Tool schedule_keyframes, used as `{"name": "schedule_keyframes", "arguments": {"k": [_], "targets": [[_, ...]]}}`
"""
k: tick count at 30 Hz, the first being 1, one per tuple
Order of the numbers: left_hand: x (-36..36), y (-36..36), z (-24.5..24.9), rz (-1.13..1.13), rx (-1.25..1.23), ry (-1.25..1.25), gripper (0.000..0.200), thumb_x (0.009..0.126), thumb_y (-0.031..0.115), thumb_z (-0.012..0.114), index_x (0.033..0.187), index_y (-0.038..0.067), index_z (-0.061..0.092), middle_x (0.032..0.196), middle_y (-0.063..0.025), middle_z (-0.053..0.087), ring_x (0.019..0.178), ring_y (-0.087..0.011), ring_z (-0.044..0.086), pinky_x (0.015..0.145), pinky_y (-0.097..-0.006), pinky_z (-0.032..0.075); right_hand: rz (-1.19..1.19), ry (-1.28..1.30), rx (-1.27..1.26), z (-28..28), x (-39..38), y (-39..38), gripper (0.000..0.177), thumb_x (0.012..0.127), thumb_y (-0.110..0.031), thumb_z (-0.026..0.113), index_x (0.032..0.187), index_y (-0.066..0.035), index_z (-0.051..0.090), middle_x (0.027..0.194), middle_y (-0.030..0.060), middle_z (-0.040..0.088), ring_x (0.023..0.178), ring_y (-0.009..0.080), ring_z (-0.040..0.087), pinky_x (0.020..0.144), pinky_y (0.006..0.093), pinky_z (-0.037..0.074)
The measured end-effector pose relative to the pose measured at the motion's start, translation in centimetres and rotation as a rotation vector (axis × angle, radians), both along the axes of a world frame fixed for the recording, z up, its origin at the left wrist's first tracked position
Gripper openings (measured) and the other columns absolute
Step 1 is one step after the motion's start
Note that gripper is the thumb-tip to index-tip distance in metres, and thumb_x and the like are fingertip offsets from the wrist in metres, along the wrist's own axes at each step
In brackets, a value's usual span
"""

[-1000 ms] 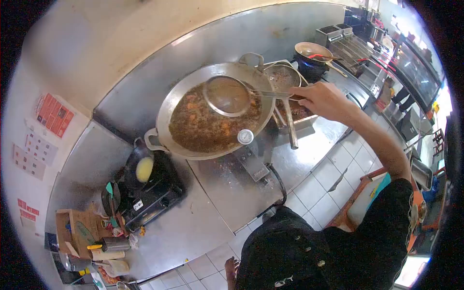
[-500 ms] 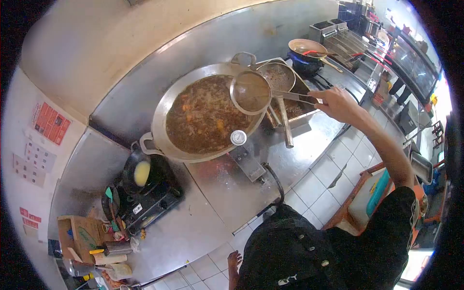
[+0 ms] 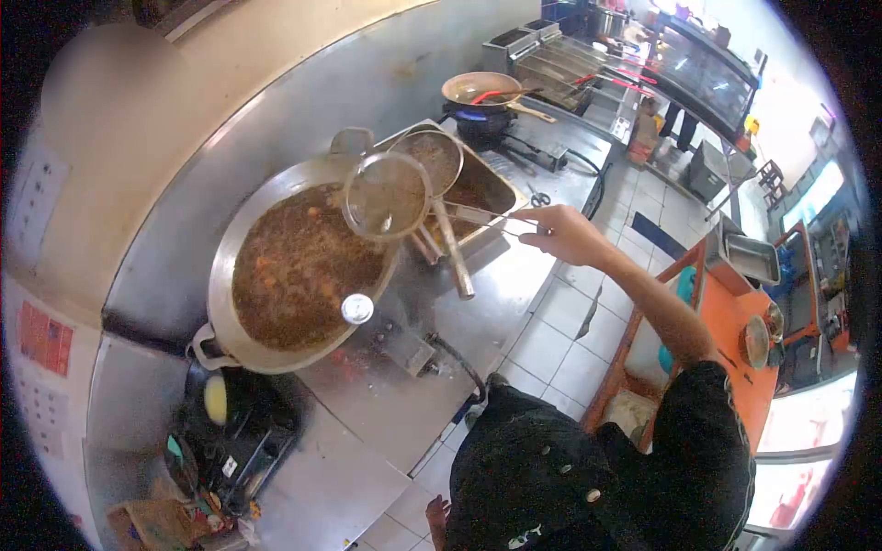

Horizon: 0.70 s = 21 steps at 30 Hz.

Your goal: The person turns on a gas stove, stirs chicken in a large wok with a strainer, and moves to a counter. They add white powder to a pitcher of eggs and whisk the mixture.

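Note:
My right hand (image 3: 565, 234) is closed around the handle of a round mesh strainer (image 3: 386, 196). The strainer's bowl hangs over the right rim of a large wok (image 3: 220, 266) filled with dark, bubbling oil (image 3: 303, 266), where orange-brown pieces float. A dial thermometer (image 3: 356, 309) sits at the wok's near edge. Behind the held strainer, a second strainer (image 3: 430, 158) rests over a rectangular metal tray (image 3: 496, 184). A thick metal handle (image 3: 452, 253) juts from there toward me. Low beside my body hangs my left hand (image 3: 438, 514), its fingers loosely apart with nothing visible in them.
A pan (image 3: 478, 88) with a red utensil sits on a lit burner beyond the tray. At lower left, a portable stove (image 3: 243, 455) holds a dark pan with something pale yellow. An orange table (image 3: 740, 335) with bowls stands to the right, across the tiled floor (image 3: 551, 317).
The view has swung to the right, so the wok and counter sit farther left. My right hand still holds the strainer near the wok's right rim. My left hand stays low.

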<state>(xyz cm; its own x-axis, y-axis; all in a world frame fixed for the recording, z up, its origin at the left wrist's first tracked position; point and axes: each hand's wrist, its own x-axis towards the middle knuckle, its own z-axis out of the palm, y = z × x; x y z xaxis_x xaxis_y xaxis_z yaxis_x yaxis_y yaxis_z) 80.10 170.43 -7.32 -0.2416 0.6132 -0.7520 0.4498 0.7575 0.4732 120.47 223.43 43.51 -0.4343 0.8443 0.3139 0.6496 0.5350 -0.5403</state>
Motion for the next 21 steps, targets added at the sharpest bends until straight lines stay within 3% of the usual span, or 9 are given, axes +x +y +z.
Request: {"name": "schedule_keyframes", "arguments": {"k": [3,7,9,12,14,15,19,20,21], "targets": [[2.3,2.7,0.5,-0.003,-0.007,-0.097,0.035,0.089,0.026,0.060,0.116,0.005,0.056,0.100,-0.0088,0.064,0.093,-0.0247,0.061,0.082,-0.0389,0.046,-0.271,0.236,-0.519,-0.2,3.7,-0.8,0.038,0.084,-0.018,0.062,0.119,-0.004,0.060,0.058,-0.0006,0.053,0.050,0.0045,0.042,0.045,0.0258,0.037],[5.4,10.8,2.5,-0.021,-0.027,-0.194,0.035,0.089,0.026,0.060,0.116,0.005,0.057,0.100,-0.0088,0.064,0.093,-0.0244,0.061,0.082,-0.0385,0.046,-0.368,0.186,-0.506,-4.0,8.1,0.7,0.039,0.082,-0.019,0.061,0.117,-0.002,0.060,0.057,0.0031,0.055,0.049,0.0092,0.046,0.046,0.0286,0.039],[7.2,16.1,3.1,-0.044,-0.024,-0.228,0.034,0.089,0.026,0.059,0.116,0.005,0.057,0.101,-0.0088,0.064,0.093,-0.0242,0.061,0.082,-0.0383,0.046,-0.373,0.103,-0.517,-8.0,9.3,2.5,0.046,0.079,-0.019,0.060,0.119,0.003,0.057,0.059,0.0098,0.060,0.053,0.0145,0.057,0.052,0.0314,0.047],[11.4,24.7,3.9,-0.083,-0.011,-0.264,0.034,0.089,0.025,0.059,0.116,0.005,0.057,0.101,-0.0088,0.064,0.093,-0.0240,0.061,0.082,-0.0380,0.046,-0.376,0.317,-0.714,-11.1,9.1,5.2,0.053,0.083,-0.017,0.054,0.132,0.000,0.044,0.074,0.0123,0.066,0.061,0.0172,0.062,0.056,0.0322,0.051],[15.0,30.1,4.5,-0.103,-0.006,-0.272,0.034,0.089,0.025,0.059,0.116,0.004,0.057,0.101,-0.0088,0.064,0.093,-0.0238,0.061,0.082,-0.0378,0.046,-0.308,0.404,-0.702,-13.5,9.6,7.9,0.061,0.084,-0.015,0.051,0.141,-0.003,0.031,0.075,0.0104,0.063,0.060,0.0167,0.059,0.055,0.0321,0.049],[16.9,32.6,5.0,-0.113,-0.004,-0.271,0.034,0.089,0.025,0.059,0.116,0.004,0.057,0.101,-0.0088,0.064,0.093,-0.0238,0.061,0.082,-0.0377,0.046,-0.248,0.530,-0.811,-11.0,10.1,8.4,0.061,0.084,-0.016,0.051,0.139,-0.002,0.030,0.076,0.0095,0.062,0.061,0.0166,0.059,0.056,0.0319,0.048],[26.8,42.5,5.7,-0.120,-0.006,-0.250,0.034,0.089,0.025,0.059,0.116,0.004,0.057,0.101,-0.0089,0.064,0.093,-0.0234,0.061,0.082,-0.0373,0.046,0.034,0.598,-0.783,-17.6,13.3,12.9,0.047,0.081,-0.017,0.053,0.124,0.000,0.043,0.084,0.0120,0.058,0.068,0.0189,0.058,0.058,0.0320,0.048],[29.6,44.2,6.1,-0.110,-0.016,-0.240,0.034,0.089,0.024,0.059,0.116,0.004,0.057,0.102,-0.0089,0.064,0.093,-0.0234,0.061,0.082,-0.0373,0.047,0.137,0.635,-0.810,-16.6,14.7,13.3,0.040,0.081,-0.018,0.054,0.116,0.001,0.047,0.090,0.0138,0.057,0.074,0.0201,0.058,0.063,0.0339,0.048],[32.3,45.6,6.6,-0.094,-0.032,-0.228,0.034,0.089,0.024,0.059,0.116,0.004,0.057,0.102,-0.0089,0.064,0.093,-0.0233,0.061,0.082,-0.0372,0.047,0.299,0.666,-0.664,-20.1,14.2,14.0,0.038,0.080,-0.020,0.058,0.112,0.000,0.049,0.094,0.0151,0.057,0.086,0.0228,0.058,0.073,0.0368,0.047]]}}
